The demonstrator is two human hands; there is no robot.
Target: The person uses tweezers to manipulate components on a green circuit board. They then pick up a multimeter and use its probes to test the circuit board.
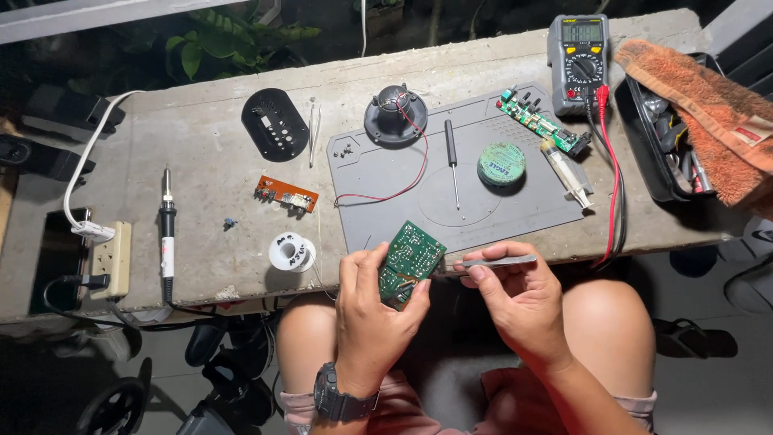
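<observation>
Parts of the scene are hard to read. The lower edge of the green circuit board (410,262) is hidden behind the fingers of the left hand (372,310), and the working end of the grey tweezers (493,262) disappears near the board's right edge, so whether the tips touch it cannot be told. The black case (654,153) at the upper right is mostly covered by an orange towel (702,105), which the frame's right edge cuts off. Below the table (201,161) the floor is dark and the objects at the lower left are unclear.

The left hand rises from the lower centre of the frame, wrist wearing a dark watch (336,396), palm turned away, thumb and fingers closed around the board and holding it tilted just below the table's front edge. The right hand (515,302) comes in from the lower right, fingers curled, pinching the tweezers, which lie nearly level and point left toward the board.

On the table, a grey work mat (483,209) carries a black speaker (395,115) with red wire, a thin screwdriver (453,161), a round green tin (501,163), a syringe (566,171) and a long green board (538,119). A multimeter (577,63) sits at the upper right. Left of the mat lie a solder spool (291,251), a small orange board (286,194), a black oval cover (274,123) and a soldering iron (167,229).
</observation>
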